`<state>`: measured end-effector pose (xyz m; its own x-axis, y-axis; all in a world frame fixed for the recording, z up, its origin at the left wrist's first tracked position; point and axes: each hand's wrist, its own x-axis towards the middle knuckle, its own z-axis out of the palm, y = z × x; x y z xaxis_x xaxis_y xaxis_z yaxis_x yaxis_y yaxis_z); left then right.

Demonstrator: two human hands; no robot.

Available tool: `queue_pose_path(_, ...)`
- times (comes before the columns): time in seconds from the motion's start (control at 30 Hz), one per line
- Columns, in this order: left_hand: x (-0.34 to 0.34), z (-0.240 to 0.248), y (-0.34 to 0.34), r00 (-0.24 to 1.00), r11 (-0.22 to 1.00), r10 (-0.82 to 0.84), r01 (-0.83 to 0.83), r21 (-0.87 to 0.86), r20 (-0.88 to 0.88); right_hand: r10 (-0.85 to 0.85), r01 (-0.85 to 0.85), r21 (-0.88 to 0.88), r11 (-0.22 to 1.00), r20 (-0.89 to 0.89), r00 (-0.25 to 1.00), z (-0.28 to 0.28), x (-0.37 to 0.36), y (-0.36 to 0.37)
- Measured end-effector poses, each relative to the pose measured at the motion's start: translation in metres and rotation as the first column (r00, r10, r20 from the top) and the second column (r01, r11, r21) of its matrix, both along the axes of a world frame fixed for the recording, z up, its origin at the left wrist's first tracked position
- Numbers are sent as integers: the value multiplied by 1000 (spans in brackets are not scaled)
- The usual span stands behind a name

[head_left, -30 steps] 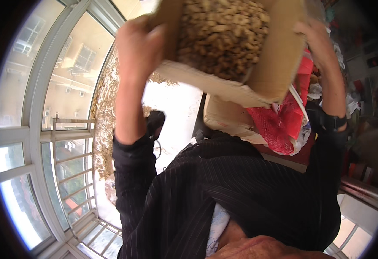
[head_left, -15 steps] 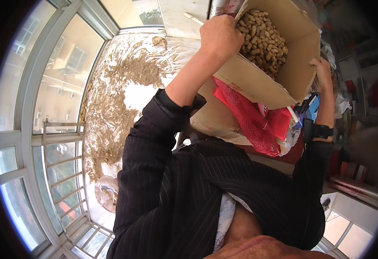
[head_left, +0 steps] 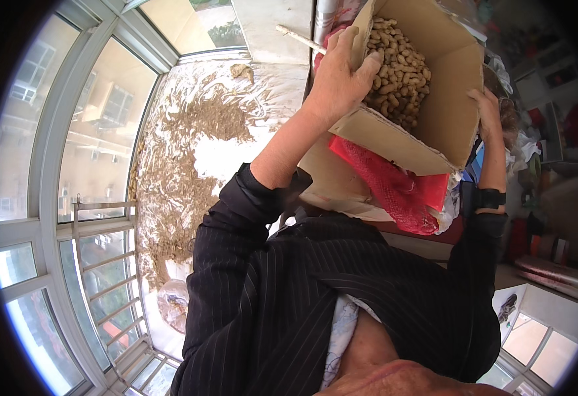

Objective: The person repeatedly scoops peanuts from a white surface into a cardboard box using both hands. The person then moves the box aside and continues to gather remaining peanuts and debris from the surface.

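A cardboard box [head_left: 401, 135] with its top open is tilted in front of me, and a heap of unshelled peanuts [head_left: 398, 72] lies inside. My left hand [head_left: 342, 79] holds its left wall near the far corner, fingers stretched along the outside and thumb at the rim by the peanuts. My right hand [head_left: 488, 112] is closed over the right edge, fingertips on the inner face; the rest of its grip is hidden. Under the box lie a red mesh bag [head_left: 395, 191] and a red flat piece [head_left: 433, 188], on top of another cardboard surface [head_left: 332, 175].
Left of me, a white sheet [head_left: 219, 158] strewn with brown, soil-like material runs along the windows [head_left: 97, 125]. A metal railing [head_left: 107, 267] and a clear plastic bag [head_left: 172, 305] are near it. A pale stick [head_left: 301, 39] juts out beside the box. Clutter fills the right side.
My left hand has loosened from a fist on the box's edge to straighter fingers with the thumb apart. The box has shifted slightly left. My right hand keeps its place on the edge.
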<state>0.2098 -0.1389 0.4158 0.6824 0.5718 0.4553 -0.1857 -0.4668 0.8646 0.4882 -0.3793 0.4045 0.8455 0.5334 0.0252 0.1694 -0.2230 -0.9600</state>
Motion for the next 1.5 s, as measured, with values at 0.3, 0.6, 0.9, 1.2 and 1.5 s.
queue_pose_path(0.3, -36, -29, 2, 977, 991, -100, 115, -72, 186, -78, 80, -90, 993, 28, 997, 4, 5, -1)
queue_pose_path(0.6, -90, -89, 20, 996, 993, 84, -81, -88, 26, -162, 292, -252, 923, 432, 887, 31, 12, -6)
queue_pose_path(0.9, -150, -147, 70, 933, 908, 340, -359, -216, -120, -195, -57, 225, 973, 926, 324, 117, -225, 108)
queue_pose_path(1.2, -252, -212, 135, 697, 635, 692, -712, -301, -188, 616, -710, -76, 700, 567, 546, -72, -387, 336)
queue_pose_path(1.5, -365, -294, 175, 363, 201, 826, -904, -376, -432, 838, -700, -507, 504, 483, 254, -335, -427, 406)
